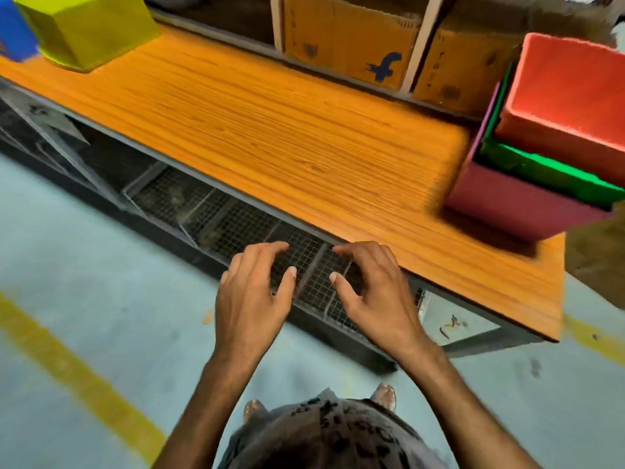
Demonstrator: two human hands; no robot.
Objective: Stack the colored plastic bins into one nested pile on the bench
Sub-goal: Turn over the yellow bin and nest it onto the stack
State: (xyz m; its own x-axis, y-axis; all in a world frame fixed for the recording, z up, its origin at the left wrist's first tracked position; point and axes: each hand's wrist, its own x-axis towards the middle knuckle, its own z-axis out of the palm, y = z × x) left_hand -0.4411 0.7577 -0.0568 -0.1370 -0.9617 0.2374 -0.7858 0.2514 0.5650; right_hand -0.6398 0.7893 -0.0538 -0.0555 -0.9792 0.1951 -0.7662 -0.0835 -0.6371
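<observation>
At the right end of the wooden bench [270, 137] stands a nested pile: a red bin [571, 96] inside a green bin [541, 167] inside a pink bin [514, 201]. Far left on the bench sit a yellow bin [88, 28] and, beside it at the frame edge, a blue bin [13, 32]. My left hand [253, 292] and my right hand [375, 289] hover side by side in front of the bench's near edge, fingers loosely curled, holding nothing.
Cardboard boxes [348, 38] fill a shelf behind the bench. A wire mesh rack [216, 214] runs under the bench top. The grey floor has a yellow painted line [74, 367]. The picture is blurred by motion.
</observation>
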